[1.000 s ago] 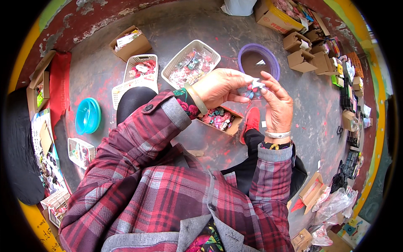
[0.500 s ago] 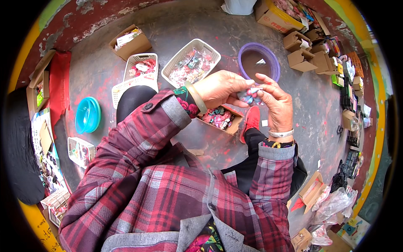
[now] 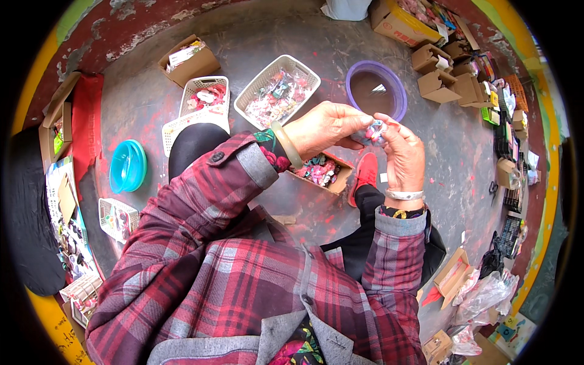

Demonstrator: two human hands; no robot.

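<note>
Both hands hold a small clear plastic packet (image 3: 370, 134) with pink and pale blue pieces inside; what the pieces are is too small to tell. My left hand (image 3: 325, 128), with a pale bangle at the wrist, pinches the packet's left side between thumb and fingers. On the other side my right hand (image 3: 405, 159), wearing a silver bangle, grips it with thumb and fingertips. Below them stands an open cardboard box (image 3: 338, 183) of colourful small pieces, partly covered by my left hand and sleeve. A cream basket (image 3: 241, 102) full of small wrapped items lies beyond my left hand.
A purple basin (image 3: 401, 91) of murky water stands beyond my right hand. Left are a smaller cream basket (image 3: 225, 91), teal bowls (image 3: 129, 166) and a white basket (image 3: 108, 228). Cardboard boxes (image 3: 439, 87) line the right wall, with plastic bags (image 3: 490, 298) lower down.
The packet has turned and looks more bunched up between my fingers. My right hand's fingers have folded down closer round it, and my left hand has shifted slightly right.
</note>
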